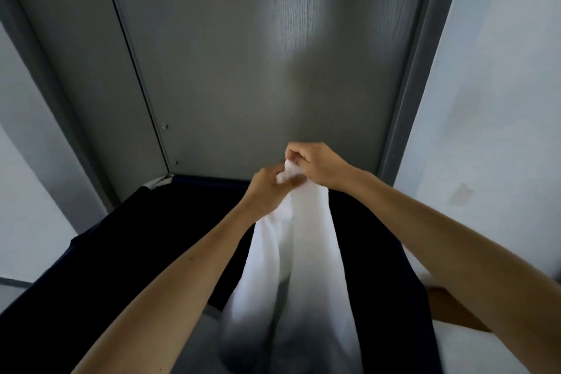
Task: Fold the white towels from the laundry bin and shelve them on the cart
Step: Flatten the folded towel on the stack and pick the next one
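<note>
White towel (291,252) hanging over dark laundry bin (151,222), top edge pinched by left hand (267,191) and right hand (318,165)

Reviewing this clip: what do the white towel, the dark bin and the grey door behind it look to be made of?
White towel: soft cloth, likely cotton, with a matte finish. It drapes in loose folds.
Dark bin: seems to be navy fabric stretched over a frame. It is matte with no gloss.
Grey door: probably laminate or painted wood. Faint vertical grain shows in the light sheen.
</note>
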